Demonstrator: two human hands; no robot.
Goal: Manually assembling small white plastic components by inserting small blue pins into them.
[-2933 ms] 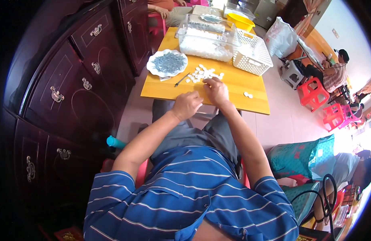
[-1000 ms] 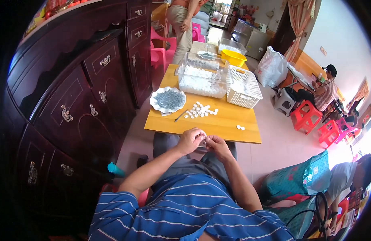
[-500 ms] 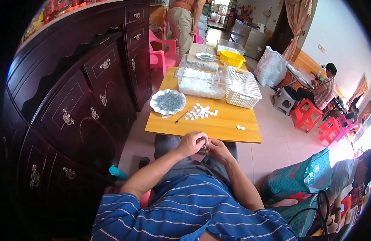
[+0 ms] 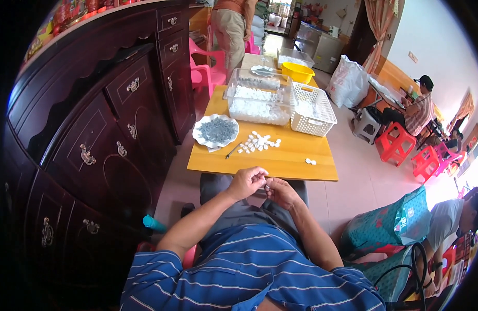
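Over my lap, just in front of the table edge, my left hand [image 4: 248, 182] and my right hand [image 4: 283, 194] meet at the fingertips. Both are closed in a pinch. Whatever sits between the fingers is too small and too covered to name. Beyond them on the wooden table [image 4: 280, 166] lies a loose group of small white plastic pieces [image 4: 258, 142], with a few more white pieces [image 4: 310, 161] off to the right. A thin dark tool [image 4: 233, 150] rests left of the group. Further left, a scalloped white plate [image 4: 197, 136] carries many small grey translucent parts [image 4: 217, 130].
A clear plastic bin [image 4: 259, 115] of white pieces and a white perforated basket [image 4: 312, 124] stand behind. A yellow basin [image 4: 298, 72] is farther back. Dark cabinets [image 4: 89, 140] line the left. Teal bags [image 4: 386, 220] and a bending person [image 4: 446, 223] are at right.
My hands stay together over my lap, with a slight shift of the fingers; the left fingers have loosened a little. The whole view has tilted slightly. The things on the table look unmoved.
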